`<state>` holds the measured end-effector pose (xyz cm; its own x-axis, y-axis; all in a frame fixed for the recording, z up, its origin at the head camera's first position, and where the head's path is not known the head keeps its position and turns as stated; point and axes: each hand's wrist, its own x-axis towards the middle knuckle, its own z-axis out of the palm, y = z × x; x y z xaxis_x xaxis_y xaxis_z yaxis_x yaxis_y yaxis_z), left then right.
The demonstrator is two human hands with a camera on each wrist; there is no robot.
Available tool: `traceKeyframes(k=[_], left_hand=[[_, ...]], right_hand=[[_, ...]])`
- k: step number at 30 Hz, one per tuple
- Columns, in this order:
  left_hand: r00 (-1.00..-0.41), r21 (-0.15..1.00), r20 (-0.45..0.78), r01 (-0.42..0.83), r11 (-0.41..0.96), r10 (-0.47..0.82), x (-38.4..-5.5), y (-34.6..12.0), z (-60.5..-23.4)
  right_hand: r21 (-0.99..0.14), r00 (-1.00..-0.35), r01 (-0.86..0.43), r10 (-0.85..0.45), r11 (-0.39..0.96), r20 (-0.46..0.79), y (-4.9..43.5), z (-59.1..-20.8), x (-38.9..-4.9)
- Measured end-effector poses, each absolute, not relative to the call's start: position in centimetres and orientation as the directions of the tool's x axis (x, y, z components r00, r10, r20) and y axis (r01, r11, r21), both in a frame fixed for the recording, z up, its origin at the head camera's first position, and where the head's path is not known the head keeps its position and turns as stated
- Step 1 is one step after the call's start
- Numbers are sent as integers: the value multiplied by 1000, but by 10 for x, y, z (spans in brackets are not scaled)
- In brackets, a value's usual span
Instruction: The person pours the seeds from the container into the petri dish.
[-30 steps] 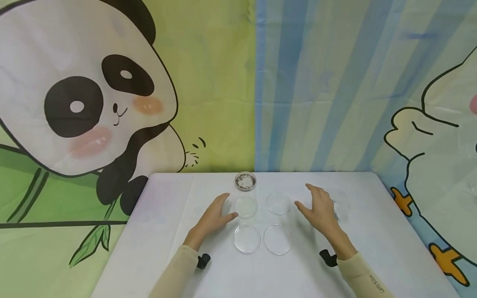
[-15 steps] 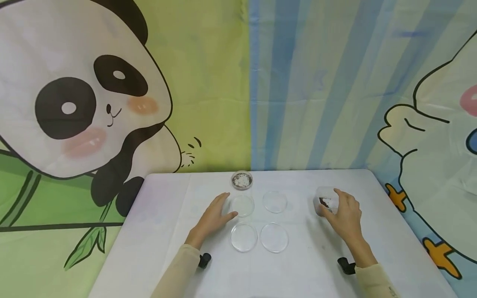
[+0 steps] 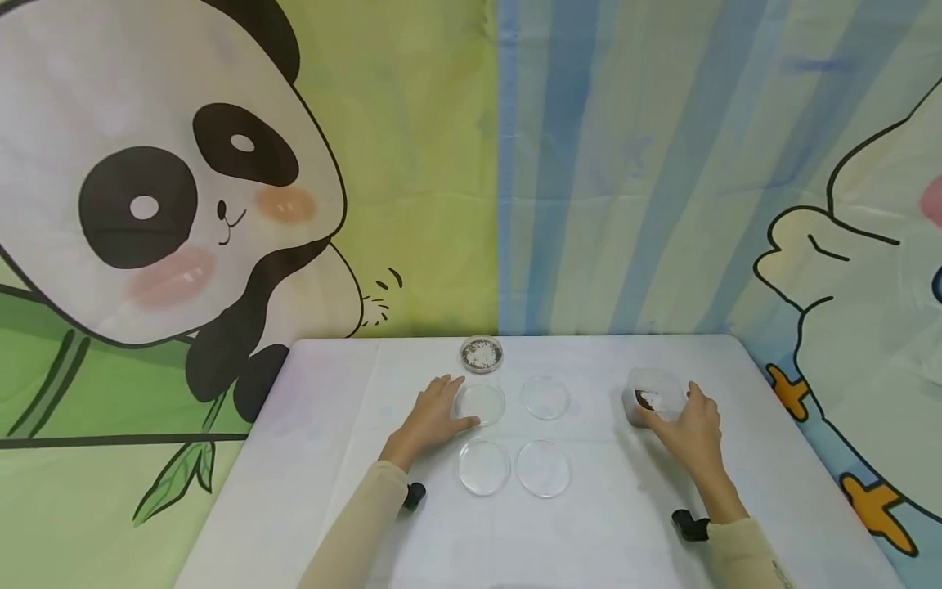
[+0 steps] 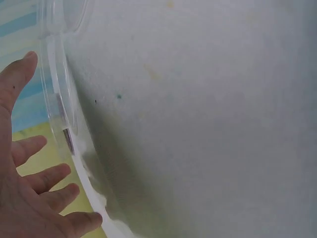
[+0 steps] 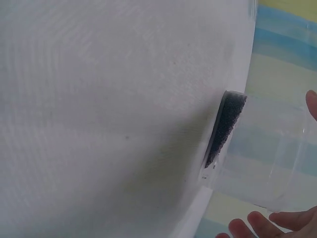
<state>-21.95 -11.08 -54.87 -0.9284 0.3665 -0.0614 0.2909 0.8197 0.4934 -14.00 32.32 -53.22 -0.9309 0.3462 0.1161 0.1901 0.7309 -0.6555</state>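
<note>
Head view: right hand (image 3: 692,429) spans clear tub (image 3: 657,386), grip unclear.
Left hand (image 3: 432,415) spreads its fingers beside clear dish (image 3: 482,403).

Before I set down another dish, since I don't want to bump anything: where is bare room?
The white table is bare left of the left hand, and between the four clear round dishes and the clear squarish plastic container. Crowded: the middle, with those dishes and that hand.

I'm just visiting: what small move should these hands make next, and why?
Perhaps the right hand should grip the clear container and lift it slightly: its thumb and fingers already flank the container, which has dark material inside, while the four clear dishes show none.
</note>
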Motion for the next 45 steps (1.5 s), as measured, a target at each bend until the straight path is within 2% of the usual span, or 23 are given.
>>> traceKeyframes(k=[3, 8, 20, 33, 45], left_hand=[[-924, 442, -68, 310, 841, 377, -222, -109, -547], [-920, 443, -97, 302, 844, 381, -222, -107, -545], [-924, 452, -131, 267, 851, 359, -218, -108, -544], [-932, 426, -154, 237, 873, 328, -217, -111, -549], [-940, 433, -138, 226, 872, 312, -215, -112, -548]], right_hand=[[-670, -935, 213, 348, 711, 73, 327, -534, -139], [-680, -941, 243, 338, 692, 7, 330, -536, -139], [-727, -941, 240, 337, 644, -12, 328, -541, -141], [-762, -939, 205, 344, 614, 24, 323, -543, -144], [-795, -955, 69, 269, 603, 121, 309, -539, -149]])
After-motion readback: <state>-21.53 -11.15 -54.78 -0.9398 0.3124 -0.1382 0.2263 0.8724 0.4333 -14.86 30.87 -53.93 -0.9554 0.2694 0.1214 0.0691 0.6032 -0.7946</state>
